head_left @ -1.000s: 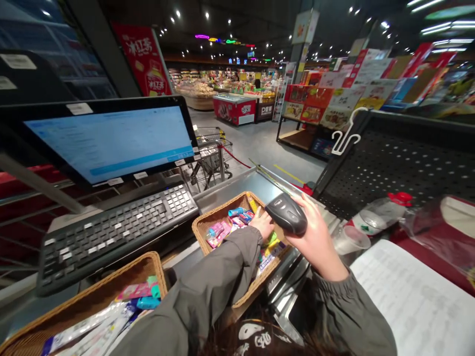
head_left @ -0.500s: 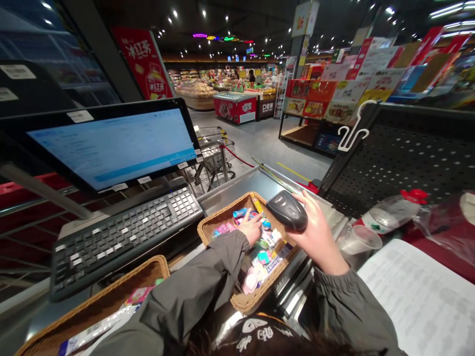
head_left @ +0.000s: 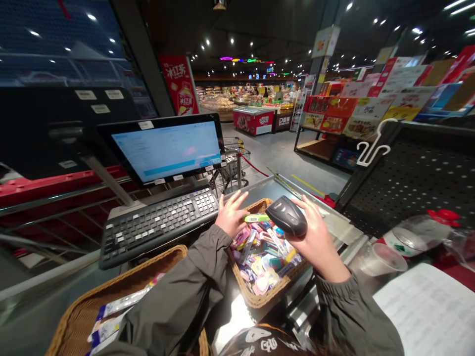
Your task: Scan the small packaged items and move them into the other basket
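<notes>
My right hand (head_left: 315, 237) is closed around a dark handheld barcode scanner (head_left: 286, 215), held over the far wicker basket (head_left: 256, 298) of small colourful packets. My left hand (head_left: 230, 213) is raised above that basket's left edge and pinches a small green packet (head_left: 257, 217) in front of the scanner, the other fingers spread upward. Both arms wear grey sleeves.
A black keyboard (head_left: 159, 223) and a lit monitor (head_left: 166, 147) stand to the left. A nearer wicker basket (head_left: 122, 291) holds wrapped items. A plastic cup (head_left: 382, 259), a red-capped bottle (head_left: 415, 232) and a printed sheet (head_left: 430, 311) lie on the right. A black perforated panel (head_left: 419, 173) rises behind.
My left hand rose out of the basket with a green packet and brought it up beside the scanner. The scanner hand stayed roughly in place; the view shifted left.
</notes>
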A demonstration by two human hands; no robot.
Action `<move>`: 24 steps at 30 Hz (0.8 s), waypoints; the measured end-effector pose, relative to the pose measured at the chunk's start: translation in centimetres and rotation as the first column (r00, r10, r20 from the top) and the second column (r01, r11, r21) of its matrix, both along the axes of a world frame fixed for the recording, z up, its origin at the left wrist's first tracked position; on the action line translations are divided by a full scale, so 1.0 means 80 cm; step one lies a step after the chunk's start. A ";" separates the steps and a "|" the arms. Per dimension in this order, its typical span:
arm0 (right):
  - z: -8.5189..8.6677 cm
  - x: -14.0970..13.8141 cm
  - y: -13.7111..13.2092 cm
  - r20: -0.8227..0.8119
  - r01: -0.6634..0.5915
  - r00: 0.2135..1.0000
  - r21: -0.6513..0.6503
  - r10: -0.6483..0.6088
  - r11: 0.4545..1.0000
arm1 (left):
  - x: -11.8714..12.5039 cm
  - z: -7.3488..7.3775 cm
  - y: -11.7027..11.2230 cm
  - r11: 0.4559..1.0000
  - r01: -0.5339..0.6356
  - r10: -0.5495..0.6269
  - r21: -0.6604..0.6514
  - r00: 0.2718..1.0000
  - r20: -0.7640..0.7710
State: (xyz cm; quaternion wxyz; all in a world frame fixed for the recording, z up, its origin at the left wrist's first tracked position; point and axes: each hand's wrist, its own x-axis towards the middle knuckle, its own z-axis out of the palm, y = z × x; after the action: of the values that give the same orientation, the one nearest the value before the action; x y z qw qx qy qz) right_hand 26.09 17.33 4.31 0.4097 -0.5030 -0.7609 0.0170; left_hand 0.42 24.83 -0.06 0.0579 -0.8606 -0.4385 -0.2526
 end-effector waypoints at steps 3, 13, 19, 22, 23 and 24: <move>0.004 -0.018 -0.003 0.023 -0.063 0.998 0.022 0.062 0.998 | -0.032 0.025 -0.021 0.989 -0.087 0.081 0.116 0.995 0.055; 0.039 -0.092 -0.033 0.022 -0.269 0.963 0.124 0.269 0.955 | -0.122 0.089 -0.106 0.902 -0.314 0.298 0.296 0.949 0.101; 0.047 -0.136 -0.060 0.098 -0.398 0.917 0.142 0.388 0.906 | -0.163 0.106 -0.147 0.857 -0.392 0.377 0.334 0.920 0.111; 0.046 -0.151 -0.068 0.128 -0.443 0.895 0.143 0.428 0.885 | -0.178 0.110 -0.162 0.833 -0.424 0.408 0.356 0.905 0.122; 0.046 -0.155 -0.071 0.125 -0.454 0.890 0.147 0.439 0.879 | -0.182 0.111 -0.167 0.827 -0.434 0.419 0.357 0.900 0.123; 0.047 -0.159 -0.073 0.119 -0.463 0.886 0.152 0.449 0.873 | -0.187 0.111 -0.171 0.821 -0.445 0.430 0.359 0.894 0.125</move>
State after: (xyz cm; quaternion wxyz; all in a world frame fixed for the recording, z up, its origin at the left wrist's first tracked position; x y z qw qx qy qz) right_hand 13.37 11.47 8.08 0.4063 -0.2714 -0.8721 0.0257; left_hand -14.51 11.16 8.85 0.2706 -0.7044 -0.5680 -0.3286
